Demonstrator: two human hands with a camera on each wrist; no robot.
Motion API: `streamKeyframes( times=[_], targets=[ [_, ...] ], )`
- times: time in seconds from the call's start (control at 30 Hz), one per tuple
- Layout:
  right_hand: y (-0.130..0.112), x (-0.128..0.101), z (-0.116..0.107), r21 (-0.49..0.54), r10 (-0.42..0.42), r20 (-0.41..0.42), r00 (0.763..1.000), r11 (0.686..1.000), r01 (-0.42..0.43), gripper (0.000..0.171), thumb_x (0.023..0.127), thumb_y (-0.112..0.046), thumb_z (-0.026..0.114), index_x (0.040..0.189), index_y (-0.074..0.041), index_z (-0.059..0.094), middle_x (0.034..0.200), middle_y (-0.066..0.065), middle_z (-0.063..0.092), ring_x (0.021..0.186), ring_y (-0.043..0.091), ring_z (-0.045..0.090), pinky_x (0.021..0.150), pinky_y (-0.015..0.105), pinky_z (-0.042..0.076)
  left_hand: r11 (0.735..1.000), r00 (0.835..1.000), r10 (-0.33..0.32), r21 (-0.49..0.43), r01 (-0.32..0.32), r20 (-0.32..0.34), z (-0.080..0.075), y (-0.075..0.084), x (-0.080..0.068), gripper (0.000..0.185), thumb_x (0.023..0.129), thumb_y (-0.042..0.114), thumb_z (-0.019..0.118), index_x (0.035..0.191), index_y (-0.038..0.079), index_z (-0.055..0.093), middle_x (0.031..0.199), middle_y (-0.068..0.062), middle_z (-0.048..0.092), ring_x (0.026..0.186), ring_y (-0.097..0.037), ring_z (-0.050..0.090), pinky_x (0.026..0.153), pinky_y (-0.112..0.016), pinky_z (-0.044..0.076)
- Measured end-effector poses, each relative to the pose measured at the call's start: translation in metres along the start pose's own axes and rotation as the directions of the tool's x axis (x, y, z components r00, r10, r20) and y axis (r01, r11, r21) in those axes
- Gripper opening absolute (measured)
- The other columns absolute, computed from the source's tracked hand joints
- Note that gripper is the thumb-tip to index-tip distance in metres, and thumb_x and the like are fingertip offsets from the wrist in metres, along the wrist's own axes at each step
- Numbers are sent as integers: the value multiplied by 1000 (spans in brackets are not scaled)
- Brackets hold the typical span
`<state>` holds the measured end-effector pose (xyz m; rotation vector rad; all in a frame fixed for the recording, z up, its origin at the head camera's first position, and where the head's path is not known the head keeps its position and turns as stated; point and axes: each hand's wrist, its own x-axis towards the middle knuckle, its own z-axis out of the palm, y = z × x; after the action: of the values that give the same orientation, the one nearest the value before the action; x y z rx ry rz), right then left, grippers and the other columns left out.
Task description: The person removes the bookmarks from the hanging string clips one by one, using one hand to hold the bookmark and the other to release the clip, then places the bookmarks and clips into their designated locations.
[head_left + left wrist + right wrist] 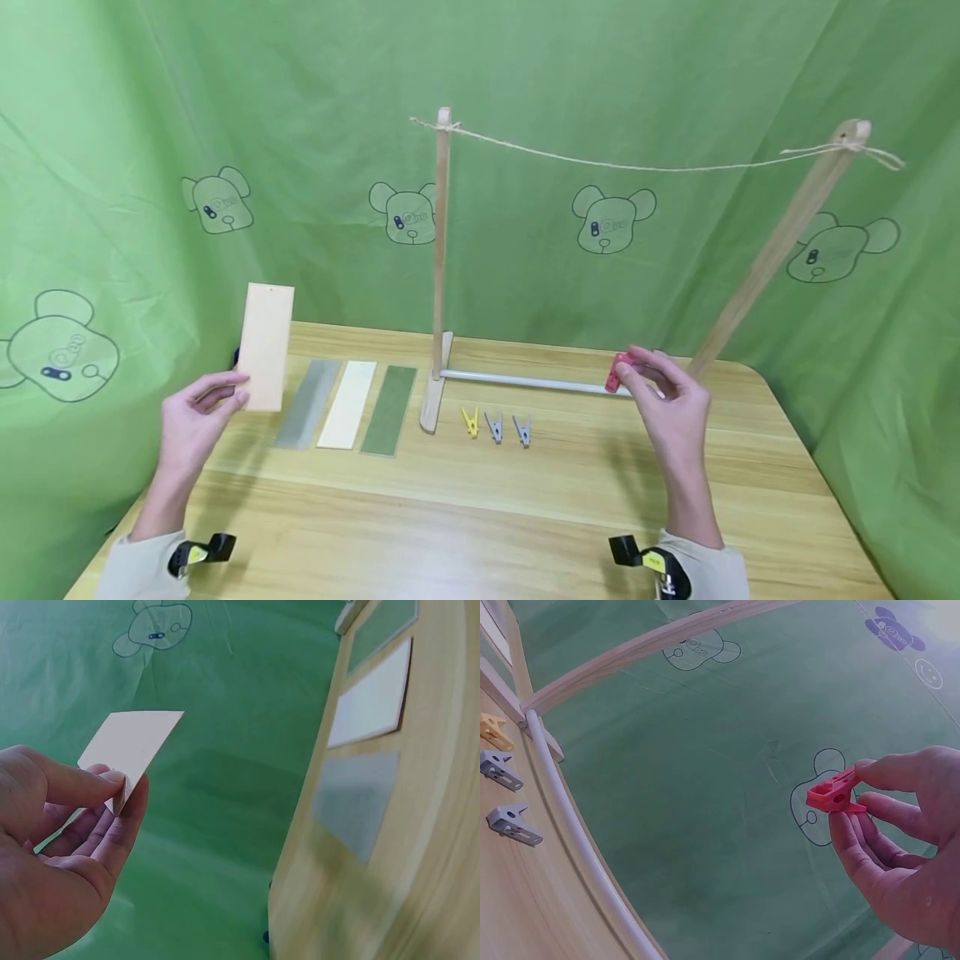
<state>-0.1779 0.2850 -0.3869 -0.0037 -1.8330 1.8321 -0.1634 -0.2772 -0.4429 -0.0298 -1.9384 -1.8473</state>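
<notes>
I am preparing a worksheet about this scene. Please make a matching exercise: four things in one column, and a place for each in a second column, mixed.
Things:
1. beige card
2. red clothespin
3. yellow clothespin
4. twine

Places:
A. tied between the tops of the two wooden posts
B. pinched in the right hand
C. lying on the table, beside two grey clothespins
D. held upright in the left hand

Pairs: 1-D, 2-B, 3-C, 4-A
</notes>
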Motion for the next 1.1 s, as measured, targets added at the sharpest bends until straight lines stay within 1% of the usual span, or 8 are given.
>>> streamKeyframes(
  times=[0.07,0.27,0.4,0.47,0.63,0.73,0.9,1.1],
  targets=[
    [2,0,0,-4,4,1,1000,1000,-4,32,85,4,80,115,9,72,101,10,73,92,15,71,89,21,59,1000,1000,-1,23,2,-7,-3,-3,-1,26,86,-16,72,105,0,77,108,0,76,90,-4,71,79,-13,58],
    [4,1,2,-15,38,1,999,999,-38,33,85,3,81,116,8,72,98,8,75,93,14,71,91,19,57,997,1000,-10,71,10,1,-9,-8,-3,25,86,-16,72,108,-5,75,106,4,76,88,-3,71,79,-13,58],
    [6,1,1,-24,54,12,998,998,-53,34,85,2,81,117,9,71,101,8,74,93,14,71,88,19,59,994,1000,-21,105,21,0,-12,-12,-3,25,86,-15,72,107,-1,76,107,2,76,89,-2,71,79,-13,58],
    [8,2,1,-36,59,16,998,998,-58,35,86,2,81,118,9,71,102,7,73,93,14,70,87,18,59,991,999,-34,127,34,-1,-13,-14,-2,24,87,-14,72,109,-4,74,106,5,75,89,-1,70,79,-13,58],
    [12,2,1,-78,69,28,997,995,-66,33,86,1,81,117,6,72,100,5,74,92,14,70,83,17,60,969,996,-87,233,85,-4,-18,-20,-3,26,89,-10,72,115,-12,69,101,19,72,89,2,69,79,-12,57],
    [16,3,1,-90,63,45,997,994,-59,33,87,2,80,118,8,71,100,5,74,92,14,70,80,18,61,953,994,-111,283,107,-3,-21,-24,-3,27,90,-7,73,117,-11,68,102,22,71,90,4,68,79,-11,57],
    [21,4,1,-97,66,64,996,993,-60,33,88,2,78,119,11,69,98,4,75,90,12,71,79,19,61,935,988,-154,323,146,2,-27,-31,-2,31,92,-3,73,121,-11,66,101,23,70,90,5,66,79,-11,57],
    [26,3,0,-198,96,86,992,977,-77,33,91,-7,79,120,6,71,97,1,75,87,9,70,79,15,59,925,981,-191,336,177,11,-31,-39,-3,32,92,-1,73,122,-11,66,101,20,70,89,6,66,79,-10,57]
  ],
)
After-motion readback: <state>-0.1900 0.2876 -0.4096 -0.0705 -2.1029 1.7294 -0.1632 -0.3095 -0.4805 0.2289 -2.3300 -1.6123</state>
